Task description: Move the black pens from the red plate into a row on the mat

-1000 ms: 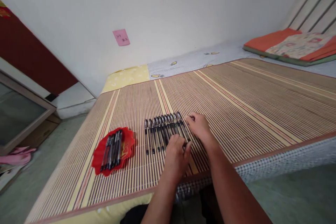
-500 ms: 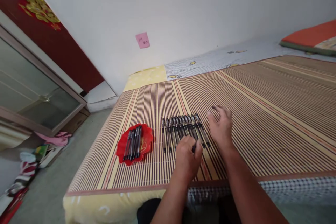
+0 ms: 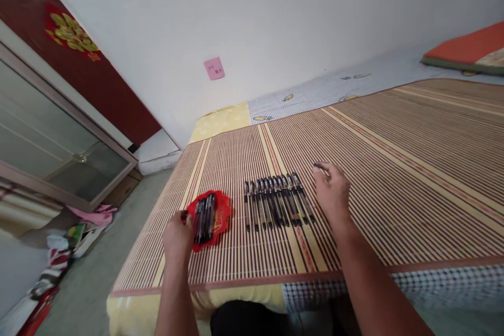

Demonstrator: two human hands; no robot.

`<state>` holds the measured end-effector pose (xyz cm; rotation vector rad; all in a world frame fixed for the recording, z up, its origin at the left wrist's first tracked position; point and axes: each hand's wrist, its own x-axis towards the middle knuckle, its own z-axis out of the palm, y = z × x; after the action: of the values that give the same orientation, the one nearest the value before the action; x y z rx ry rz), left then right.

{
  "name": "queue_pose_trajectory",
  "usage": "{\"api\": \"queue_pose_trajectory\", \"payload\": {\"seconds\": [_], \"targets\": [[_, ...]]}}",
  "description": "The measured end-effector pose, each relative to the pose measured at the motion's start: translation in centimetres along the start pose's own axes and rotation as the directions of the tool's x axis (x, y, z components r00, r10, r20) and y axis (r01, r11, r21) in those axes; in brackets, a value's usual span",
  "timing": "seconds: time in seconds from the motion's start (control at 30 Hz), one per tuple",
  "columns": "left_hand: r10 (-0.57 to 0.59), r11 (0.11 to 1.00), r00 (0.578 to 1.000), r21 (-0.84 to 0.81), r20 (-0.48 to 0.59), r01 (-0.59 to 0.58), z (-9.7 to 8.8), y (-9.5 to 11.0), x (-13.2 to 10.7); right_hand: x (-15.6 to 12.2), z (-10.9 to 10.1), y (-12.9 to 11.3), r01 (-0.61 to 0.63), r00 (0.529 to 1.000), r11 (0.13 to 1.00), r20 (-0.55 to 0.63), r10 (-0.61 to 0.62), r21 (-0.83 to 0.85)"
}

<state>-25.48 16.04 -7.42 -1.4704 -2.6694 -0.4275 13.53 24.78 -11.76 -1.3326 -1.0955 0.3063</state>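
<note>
Fingers (image 3: pixel 180 216) of left hand (image 3: pixel 176 238) parted at red plate (image 3: pixel 224 211); of right hand (image 3: pixel 333 192), curled near pens (image 3: pixel 273 202), grip unclear.

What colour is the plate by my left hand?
The plate is mostly red with some gold, clearest in the head view.

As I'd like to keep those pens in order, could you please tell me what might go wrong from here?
The left hand is at the edge of the red scalloped plate, so a nudge could shift the plate and set the pens on it sliding.
The right hand is close to the right end of the row of pens; brushing it might push some askew on the striped mat.
</note>
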Motion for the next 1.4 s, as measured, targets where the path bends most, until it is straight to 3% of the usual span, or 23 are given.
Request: {"api": "queue_pose_trajectory", "payload": {"seconds": [0.13, 0.3, 0.43, 0.5, 0.57, 0.63, 0.7, 0.77, 0.83, 0.93, 1.03, 1.17, 1.27, 1.4], "targets": [[0.038, 0.994, 0.996, 0.096, 0.079, -0.045, 0.9, -1.2, 1.0, 0.0, -0.2, -0.4, -0.04, 0.999, 0.999, 0.008, 0.04, 0.032], [0.097, 0.983, 0.984, 0.141, 0.149, -0.118, 1.7, -0.4, 1.7, 0.2, -0.6, -0.4, -0.104, 0.994, 0.99, -0.037, 0.107, 0.094], [0.094, 0.982, 0.982, 0.149, 0.161, -0.119, 1.1, 0.1, 2.1, 0.6, -0.8, -0.2, -0.151, 0.985, 0.979, -0.06, 0.161, 0.139], [0.075, 0.983, 0.987, 0.155, 0.141, -0.096, 0.3, 0.3, 2.1, 0.8, -1.0, -0.2, -0.185, 0.978, 0.968, -0.063, 0.198, 0.168], [0.045, 0.993, 0.998, 0.109, 0.054, -0.051, -0.8, 0.8, 1.8, 1.0, -1.1, -0.4, -0.227, 0.968, 0.951, -0.054, 0.243, 0.212], [0.006, 0.995, 0.998, -0.103, -0.067, -0.013, -1.6, 2.0, 0.9, 1.1, -1.2, -0.5, -0.287, 0.955, 0.921, -0.002, 0.298, 0.264], [-0.032, 0.873, 0.998, -0.487, -0.061, -0.002, -1.7, 4.2, -0.7, 1.0, -1.1, -0.5, -0.356, 0.934, 0.881, 0.102, 0.341, 0.311], [-0.005, 0.56, 0.997, -0.826, 0.076, 0.066, -1.1, 7.4, -3.0, 0.8, -0.7, -0.6, -0.405, 0.912, 0.844, 0.223, 0.345, 0.352], [0.11, 0.314, 0.978, -0.94, 0.176, 0.134, 0.0, 11.0, -5.5, 0.4, -0.3, -0.7, -0.438, 0.882, 0.813, 0.355, 0.308, 0.384], [0.227, 0.103, 0.93, -0.956, 0.29, 0.273, 1.7, 15.7, -8.9, -0.2, 0.3, -1.3, -0.48, 0.805, 0.786, 0.552, 0.218, 0.389], [0.303, 0.053, 0.898, -0.947, 0.318, 0.317, 2.8, 18.2, -10.8, -0.7, 0.5, -2.3, -0.494, 0.703, 0.789, 0.702, 0.115, 0.365], [0.347, 0.093, 0.891, -0.956, 0.293, 0.279, 3.3, 18.9, -11.7, -1.2, 0.6, -3.4, -0.507, 0.597, 0.793, 0.801, 0.041, 0.338], [0.352, 0.141, 0.897, -0.963, 0.267, 0.232, 3.3, 18.8, -12.0, -1.6, 0.8, -3.7, -0.523, 0.56, 0.782, 0.828, 0.014, 0.34], [0.346, 0.162, 0.907, -0.967, 0.241, 0.196, 3.5, 18.8, -12.4, -2.0, 1.0, -3.8, -0.538, 0.546, 0.774, 0.838, 0.018, 0.334]]}}
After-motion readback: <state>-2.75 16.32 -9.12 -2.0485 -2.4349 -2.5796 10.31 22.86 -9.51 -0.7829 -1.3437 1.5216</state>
